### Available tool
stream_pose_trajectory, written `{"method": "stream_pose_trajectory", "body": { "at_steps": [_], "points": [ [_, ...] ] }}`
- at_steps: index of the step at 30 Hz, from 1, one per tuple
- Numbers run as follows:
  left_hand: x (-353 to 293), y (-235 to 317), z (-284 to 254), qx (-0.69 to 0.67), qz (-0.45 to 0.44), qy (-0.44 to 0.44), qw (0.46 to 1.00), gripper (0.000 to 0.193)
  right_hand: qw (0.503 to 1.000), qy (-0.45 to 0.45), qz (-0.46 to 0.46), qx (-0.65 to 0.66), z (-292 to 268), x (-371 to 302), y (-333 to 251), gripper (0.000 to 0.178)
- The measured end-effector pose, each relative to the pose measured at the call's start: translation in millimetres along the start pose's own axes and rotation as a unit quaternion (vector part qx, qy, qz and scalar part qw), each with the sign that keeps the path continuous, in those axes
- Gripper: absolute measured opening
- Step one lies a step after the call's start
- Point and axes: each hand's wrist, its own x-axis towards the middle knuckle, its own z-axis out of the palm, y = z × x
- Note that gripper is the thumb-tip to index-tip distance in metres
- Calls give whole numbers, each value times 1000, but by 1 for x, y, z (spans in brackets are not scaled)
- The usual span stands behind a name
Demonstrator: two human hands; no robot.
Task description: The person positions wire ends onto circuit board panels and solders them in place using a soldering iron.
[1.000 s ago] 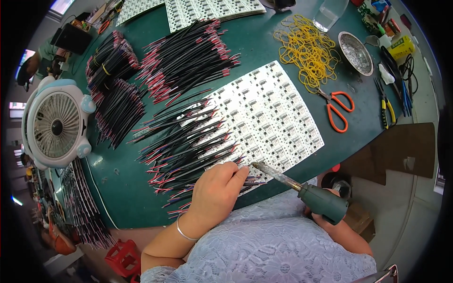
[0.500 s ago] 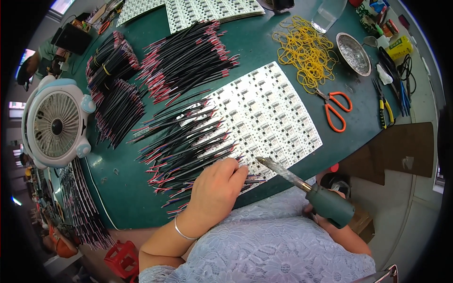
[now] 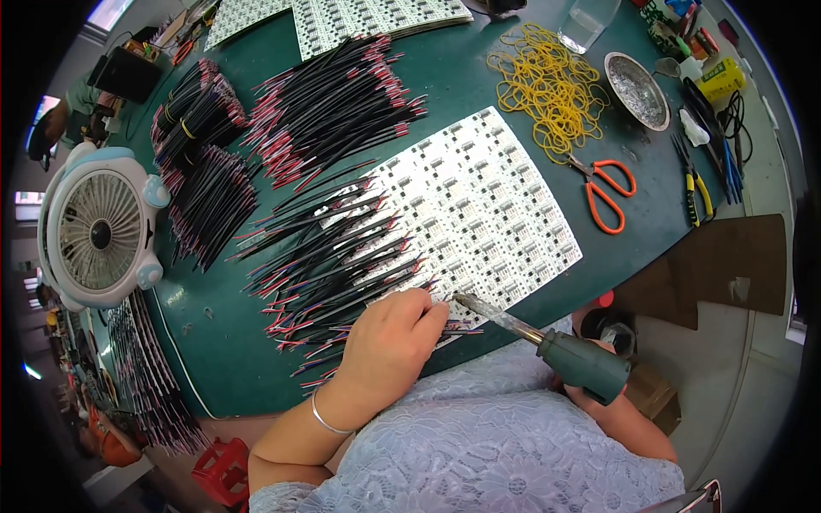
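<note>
My left hand (image 3: 389, 342) is closed, thumb and forefinger together, over the near edge of a white circuit board sheet (image 3: 483, 192). Whatever lies between those fingertips is hidden. My right hand (image 3: 603, 389), mostly behind the handle, grips a soldering iron (image 3: 586, 363) with a dark green handle. The iron's dark tip points left and sits right beside my left fingertips, low over the sheet. Black wires (image 3: 342, 256) with red and white ends lie in rows across the sheet's left part, some of them under and around my left hand.
Further back lie a pile of black wires (image 3: 333, 111), tied wire bundles (image 3: 201, 115) and more board sheets (image 3: 376, 21). Yellow rubber bands (image 3: 547, 85), orange-handled scissors (image 3: 605, 197), a metal bowl (image 3: 637, 91) and pliers (image 3: 694, 188) are at the right. A fan (image 3: 98, 227) stands left.
The soldering iron has moved left and slightly down, bringing its tip close to my left fingertips. My left hand stays almost where it was; the whole view has shifted slightly.
</note>
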Motion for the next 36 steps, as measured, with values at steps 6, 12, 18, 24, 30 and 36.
{"method": "stream_pose_trajectory", "body": {
  "at_steps": [6,12,18,24,30,36],
  "points": [
    [2,2,-3,17,-3,-23,1000,19,992,-25,-46,-117,-6,-2,-4,18],
    [4,5,-6,23,-12,-46,999,19,994,-32,-36,-100,-5,-9,2,19],
    [3,6,-7,25,-21,-60,998,20,989,18,105,102,-3,-18,-4,39],
    [1,14,-17,-75,-18,33,996,22,974,52,181,126,-5,-30,-8,64],
    [-5,14,-9,24,-25,-22,999,29,981,1,155,116,-22,-20,-14,38],
    [-10,18,-2,53,-31,-44,997,31,989,-19,128,71,-13,-30,-8,16]
  ]
}}
